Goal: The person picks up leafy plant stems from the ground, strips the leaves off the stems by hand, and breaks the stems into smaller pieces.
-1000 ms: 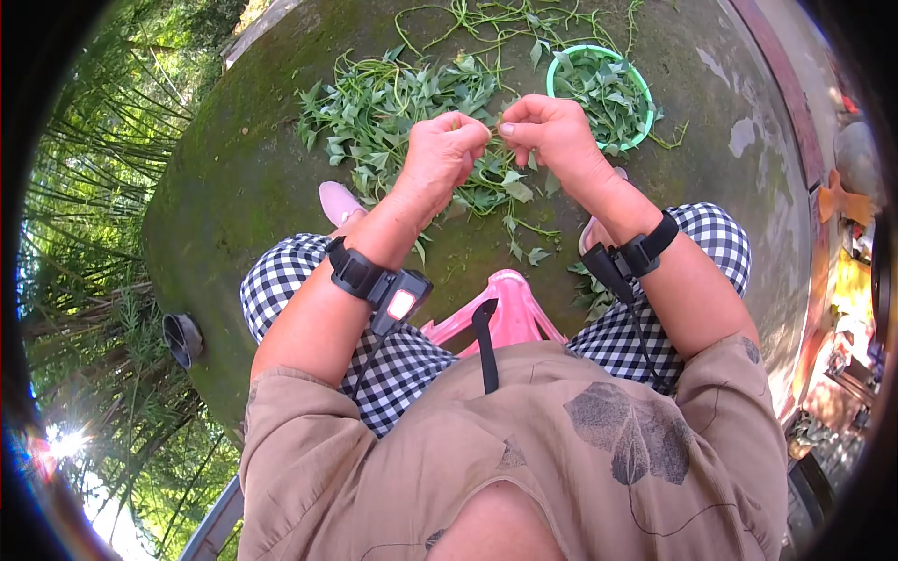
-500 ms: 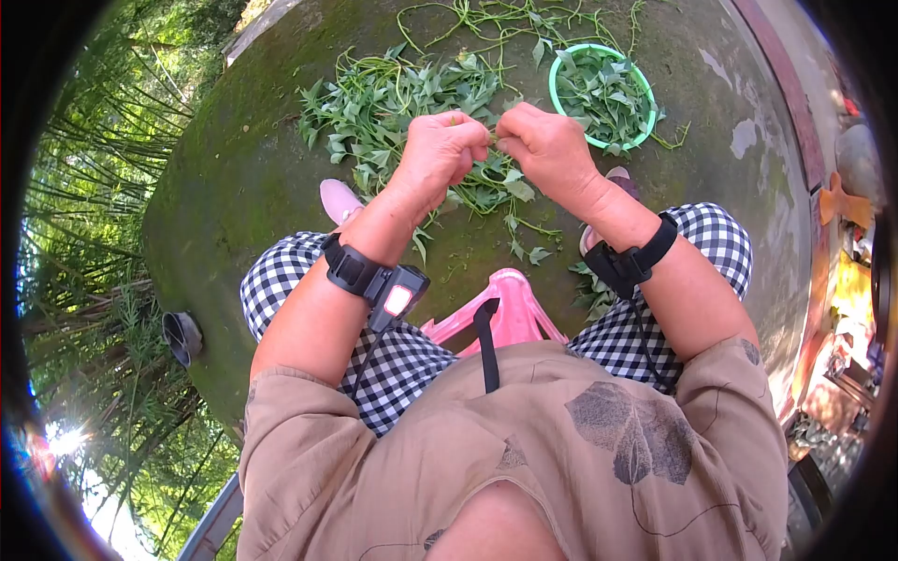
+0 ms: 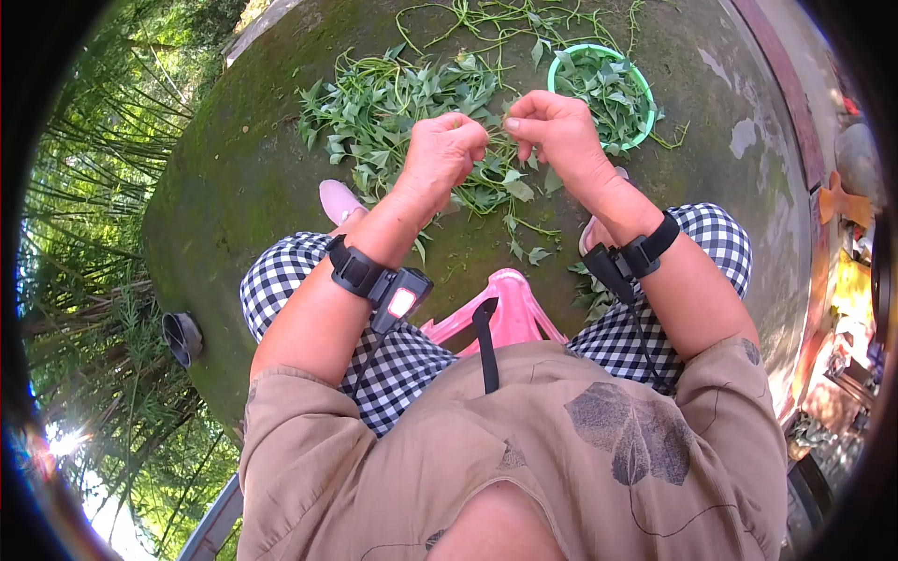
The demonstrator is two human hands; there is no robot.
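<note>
My left hand [image 3: 443, 157] is closed in a pinch above the pile of leafy green vines [image 3: 374, 112], with a bit of green stem showing at its fingers. A short gap to the right, my right hand [image 3: 559, 134] has its thumb and forefinger drawn together, the other fingers curled. Whatever lies between those fingertips is too small to make out. Just behind my right hand sits a round basket with a light green rim [image 3: 652, 101], holding picked green leaves [image 3: 603, 86]. Loose stripped stems [image 3: 468, 21] are strewn on the ground beyond the pile.
Mossy concrete ground [image 3: 234, 178] spreads around my feet. A pink plastic stool [image 3: 508, 290] shows between my knees. A dark pot [image 3: 181, 338] lies at the left by the dense greenery [image 3: 94, 187]. Various items, including an orange object [image 3: 845, 201], line the right edge.
My right hand has moved away from my left, slightly right and up, and its fingers have loosened somewhat. My left hand has stayed nearly in place.
</note>
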